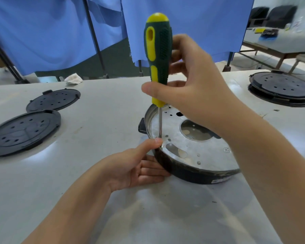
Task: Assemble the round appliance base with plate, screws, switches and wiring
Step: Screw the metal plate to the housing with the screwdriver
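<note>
Right hand point(192, 88): gripped the green-and-yellow screwdriver point(158, 55), held upright, tip down on the metal plate point(197, 148).
Left hand point(141, 166): held the round base point(183, 173) at its rim, thumb by the screwdriver tip.
Base: on the surface point(99, 120), between both hands.
Black covers point(25, 131): beyond the left hand.

Green-and-yellow screwdriver point(158, 57), silver plate point(197, 148), black base point(183, 171), blue curtains point(42, 32).
</note>
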